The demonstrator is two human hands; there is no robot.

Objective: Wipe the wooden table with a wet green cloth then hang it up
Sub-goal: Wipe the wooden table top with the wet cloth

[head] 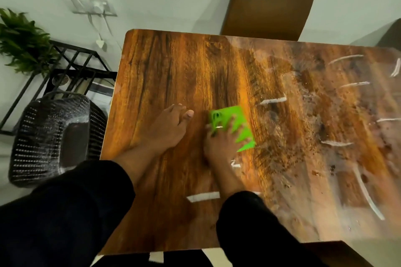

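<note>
The wooden table (165,67) fills the middle of the head view, its grain glossy and streaked with light glare on the right half. A bright green cloth (235,116) lies flat on the table near the centre. My right hand (219,144) presses down on the cloth, fingers spread over it. My left hand (168,128) rests flat on the bare wood just left of the cloth, fingers together, holding nothing. Both arms wear dark sleeves.
A brown chair (269,6) stands at the table's far side. A dark woven chair (52,136) sits off the left edge, with a black metal rack (71,60) and a green plant (21,41) behind it. A wall socket (93,5) with cords is on the wall.
</note>
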